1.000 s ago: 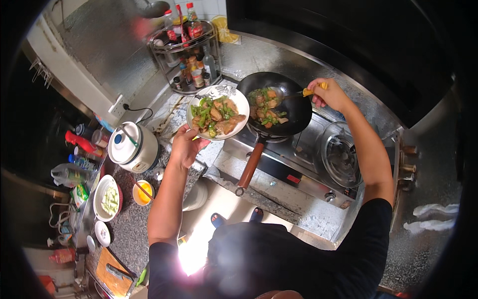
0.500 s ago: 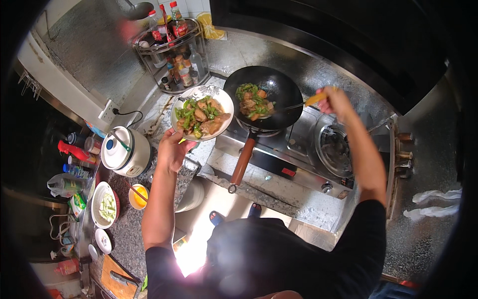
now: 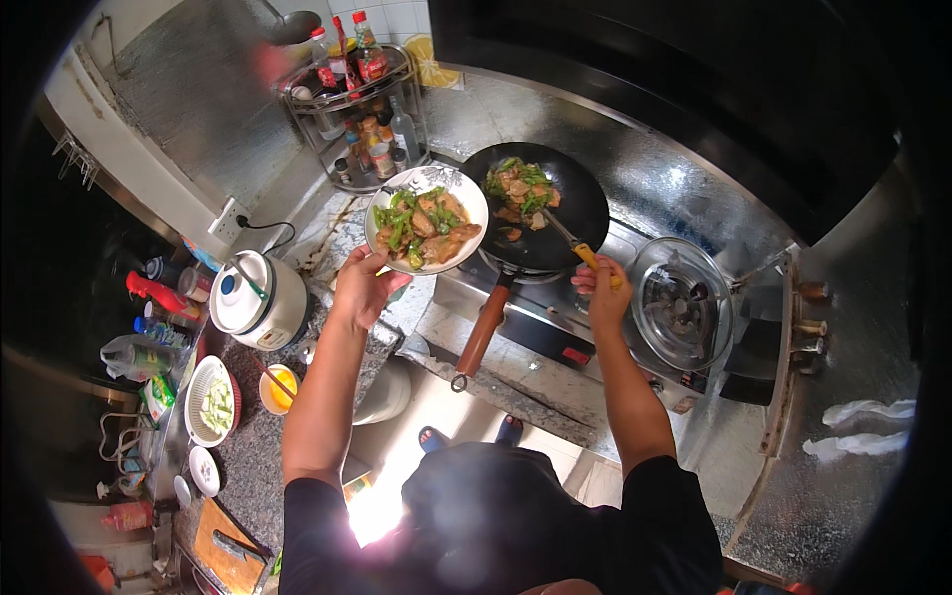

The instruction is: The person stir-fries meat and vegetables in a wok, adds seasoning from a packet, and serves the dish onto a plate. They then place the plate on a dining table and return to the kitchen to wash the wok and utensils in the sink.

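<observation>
My left hand (image 3: 364, 285) grips the rim of a white patterned plate (image 3: 467, 190), holding it up just left of the wok. Cooked meat and green peppers (image 3: 424, 226) fill the plate. The black wok (image 3: 570, 188) sits on the stove with its brown handle (image 3: 485, 330) toward me. More meat and peppers (image 3: 519, 185) lie in its left half. My right hand (image 3: 603, 286) is closed on the yellow handle of a spatula (image 3: 585, 254), whose metal shaft reaches down into the wok. Its blade is at the food and partly hidden.
A glass lid (image 3: 682, 302) rests on the right of the stove. Behind the plate stands a rack (image 3: 347, 109) of sauce bottles. To the left are a rice cooker (image 3: 260, 302), a bowl of yellow liquid (image 3: 280, 389), a basket of cut vegetables (image 3: 210, 402) and a cutting board with a knife (image 3: 228, 545).
My right hand has come left and nearer to me, and the spatula now points up-left into the food. The food in the wok has shifted. The plate stays in my left hand.
</observation>
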`<action>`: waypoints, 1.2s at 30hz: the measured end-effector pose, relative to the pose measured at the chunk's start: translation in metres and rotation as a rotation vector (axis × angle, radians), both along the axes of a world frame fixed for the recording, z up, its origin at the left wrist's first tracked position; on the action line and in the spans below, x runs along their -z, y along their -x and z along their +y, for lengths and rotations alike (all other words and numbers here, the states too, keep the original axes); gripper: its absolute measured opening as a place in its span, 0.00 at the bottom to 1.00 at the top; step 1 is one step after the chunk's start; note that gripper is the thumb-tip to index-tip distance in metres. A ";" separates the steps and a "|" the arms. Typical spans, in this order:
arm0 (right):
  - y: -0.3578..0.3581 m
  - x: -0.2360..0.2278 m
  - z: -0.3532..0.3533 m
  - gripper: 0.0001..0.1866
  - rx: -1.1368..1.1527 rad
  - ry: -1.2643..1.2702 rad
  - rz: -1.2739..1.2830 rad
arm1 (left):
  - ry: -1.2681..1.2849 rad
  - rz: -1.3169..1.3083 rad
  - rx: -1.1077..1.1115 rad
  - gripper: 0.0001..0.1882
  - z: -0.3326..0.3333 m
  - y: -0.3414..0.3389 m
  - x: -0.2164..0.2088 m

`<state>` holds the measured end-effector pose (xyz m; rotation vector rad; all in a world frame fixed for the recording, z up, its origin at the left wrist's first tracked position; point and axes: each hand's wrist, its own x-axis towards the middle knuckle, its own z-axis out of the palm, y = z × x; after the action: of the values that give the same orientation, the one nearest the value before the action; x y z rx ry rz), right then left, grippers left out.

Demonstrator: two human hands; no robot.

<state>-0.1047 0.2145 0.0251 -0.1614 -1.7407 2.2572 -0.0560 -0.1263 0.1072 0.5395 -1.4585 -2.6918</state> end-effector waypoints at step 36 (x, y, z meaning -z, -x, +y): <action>-0.068 -0.295 0.002 0.05 -0.498 -1.348 0.606 | -0.074 -0.032 0.151 0.13 0.082 0.065 0.025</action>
<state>-0.0366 0.2166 0.3199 1.1551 -2.5595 0.6913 -0.1208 -0.0442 0.0823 0.4965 -1.4691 -2.8760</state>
